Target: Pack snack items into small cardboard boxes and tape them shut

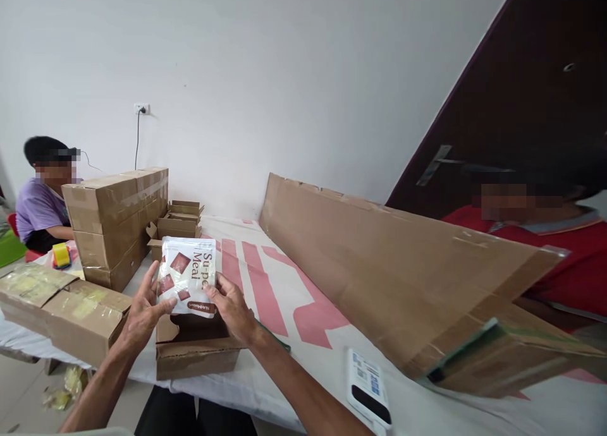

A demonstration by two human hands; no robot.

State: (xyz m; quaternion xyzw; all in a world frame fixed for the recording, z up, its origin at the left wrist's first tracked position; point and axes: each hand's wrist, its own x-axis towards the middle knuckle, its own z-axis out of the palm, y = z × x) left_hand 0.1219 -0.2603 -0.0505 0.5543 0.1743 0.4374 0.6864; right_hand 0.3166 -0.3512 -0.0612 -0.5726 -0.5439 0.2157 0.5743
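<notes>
A white food pouch (183,275) with brown squares and the words "Meal" and "NutriMotion" is held up in front of me, its printed side facing me. My left hand (145,306) grips its left edge, the thumb lying across the lower front. On the opposite edge my right hand (232,303) pinches it, thumb in front. Right below the pouch stands an open cardboard box (199,358) near the table's front edge; my arms and the pouch hide much of its inside.
Stacked taped boxes (114,221) stand left, with closed boxes (61,297) before them. Small open boxes (180,218) sit behind. A long cardboard panel (379,259) slants along the right. A white device (367,388) lies front right. One person (40,202) sits left, another (564,253) right.
</notes>
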